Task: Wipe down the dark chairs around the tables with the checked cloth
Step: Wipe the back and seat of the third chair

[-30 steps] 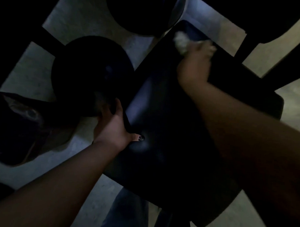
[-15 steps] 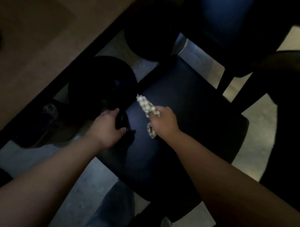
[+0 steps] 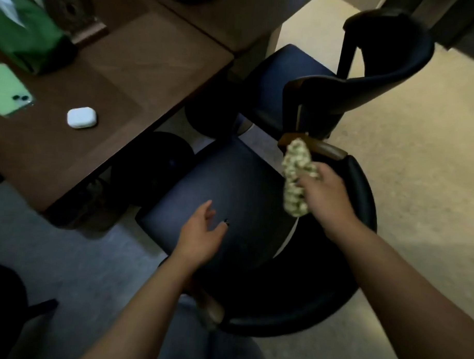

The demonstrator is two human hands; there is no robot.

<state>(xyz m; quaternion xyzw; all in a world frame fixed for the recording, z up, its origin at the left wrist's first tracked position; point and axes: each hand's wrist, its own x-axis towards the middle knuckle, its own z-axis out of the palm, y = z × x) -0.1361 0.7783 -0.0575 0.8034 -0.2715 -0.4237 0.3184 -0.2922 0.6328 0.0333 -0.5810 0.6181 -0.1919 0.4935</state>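
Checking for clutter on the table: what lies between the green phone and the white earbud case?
Nothing: in the head view only bare brown table separates the green phone from the white earbud case.

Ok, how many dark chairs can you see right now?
2. The near chair sits right below the hands, beside the table. The far chair stands beyond it at the table's corner. Others may be out of frame.

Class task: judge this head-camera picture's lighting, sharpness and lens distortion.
Head view: dim, the dark blue padded chair seat nearly black; brighter beige floor at right; bunched green-and-white checked cloth and green bag blurred; brown wooden table edges splay, wide-angle.
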